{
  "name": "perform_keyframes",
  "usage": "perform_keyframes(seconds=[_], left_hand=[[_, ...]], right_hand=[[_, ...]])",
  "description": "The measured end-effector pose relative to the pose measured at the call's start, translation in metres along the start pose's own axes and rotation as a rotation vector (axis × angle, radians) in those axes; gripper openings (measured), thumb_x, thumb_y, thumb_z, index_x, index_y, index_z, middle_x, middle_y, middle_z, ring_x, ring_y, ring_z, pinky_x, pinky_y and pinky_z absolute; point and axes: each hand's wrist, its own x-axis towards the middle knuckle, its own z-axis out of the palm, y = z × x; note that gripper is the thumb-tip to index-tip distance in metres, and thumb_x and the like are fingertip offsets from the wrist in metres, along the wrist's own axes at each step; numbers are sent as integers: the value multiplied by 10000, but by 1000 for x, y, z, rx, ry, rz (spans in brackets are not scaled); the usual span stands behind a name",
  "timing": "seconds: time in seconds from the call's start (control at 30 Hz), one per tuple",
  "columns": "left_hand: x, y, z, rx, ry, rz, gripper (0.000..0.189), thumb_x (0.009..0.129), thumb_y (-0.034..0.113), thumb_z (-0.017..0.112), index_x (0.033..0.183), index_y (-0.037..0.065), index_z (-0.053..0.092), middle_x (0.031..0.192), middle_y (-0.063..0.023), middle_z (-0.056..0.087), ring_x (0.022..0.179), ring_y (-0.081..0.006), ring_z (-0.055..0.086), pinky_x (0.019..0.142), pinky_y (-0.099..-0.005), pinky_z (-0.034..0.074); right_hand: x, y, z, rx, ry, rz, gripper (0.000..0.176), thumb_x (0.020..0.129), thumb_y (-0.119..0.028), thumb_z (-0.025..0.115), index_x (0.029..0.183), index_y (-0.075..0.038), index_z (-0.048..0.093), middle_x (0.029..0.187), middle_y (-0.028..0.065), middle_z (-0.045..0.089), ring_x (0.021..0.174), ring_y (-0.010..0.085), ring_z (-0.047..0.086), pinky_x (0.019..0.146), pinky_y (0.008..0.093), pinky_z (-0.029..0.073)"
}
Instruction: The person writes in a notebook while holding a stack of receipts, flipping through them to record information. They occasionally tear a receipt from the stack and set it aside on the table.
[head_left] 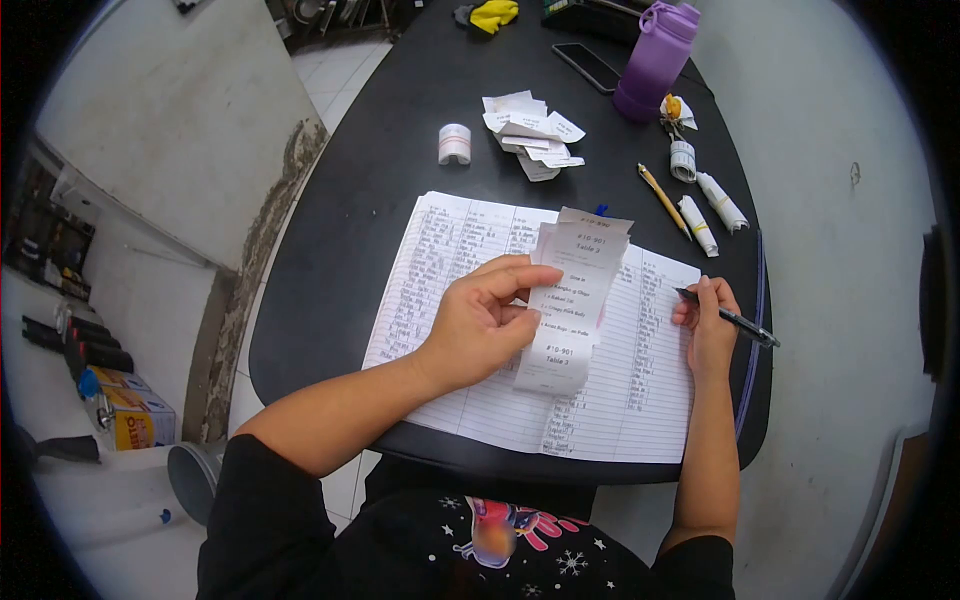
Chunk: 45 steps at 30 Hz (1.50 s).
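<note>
My left hand (490, 318) pinches a printed paper receipt (572, 300) between thumb and fingers, holding it up over an open notebook (480, 415). "Table 2" and "Table 3" can be read on the slip, and its top end curls, with more paper behind it. In my right hand (708, 322) is a black pen (745, 326), gripped near the notebook's right edge with its tip pointing left. Handwritten columns fill much of both ruled pages. Part of the writing in the middle is hidden behind the receipt.
Beyond the notebook lie a pile of receipts (535, 135) and a curled paper roll (454, 145). Rolled papers (720, 200), a tan pen (664, 202), a purple bottle (655, 62) and a phone (586, 67) line the right side of the black table (330, 250). A wall stands close on the right.
</note>
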Motion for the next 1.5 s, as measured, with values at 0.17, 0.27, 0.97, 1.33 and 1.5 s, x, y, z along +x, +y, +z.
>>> perform_keyframes(seconds=[0.17,0.27,0.97,1.33,1.5], left_hand=[[0,-2,0,15,-10,25,396,773,-99,516,1167,-67,553,1180,-115,479,1049,-188,569,871,-242,519],[0,0,2,40,-9,9,413,772,-124,524,1180,-61,537,1167,-114,479,1081,-204,553,920,-285,507],[1,-2,8,47,54,-12,439,743,-149,543,1173,-63,544,1207,-103,459,1018,-161,550,829,-238,532],[0,-1,7,88,58,14,448,742,-138,551,1185,-71,535,1245,-125,455,1034,-185,565,850,-255,528],[-3,-3,7,80,40,42,451,738,-134,555,1185,-73,535,1241,-131,460,1031,-189,570,852,-257,531]], right_hand=[[0,0,1,-1,7,-5,240,935,-196,534,744,-53,522,648,17,511,530,64,501,474,186,439],[-1,-1,2,-16,16,-6,238,933,-191,536,741,-52,523,640,17,509,528,62,504,471,183,439],[-2,-4,1,-43,37,32,249,903,-203,581,712,-48,548,595,25,536,500,74,510,472,202,417],[-92,-38,11,183,-238,74,170,866,-118,629,759,-6,558,719,88,609,575,132,586,544,255,495],[-123,-12,11,185,-221,75,125,834,-77,667,789,-6,575,737,81,616,622,124,591,580,248,495]])
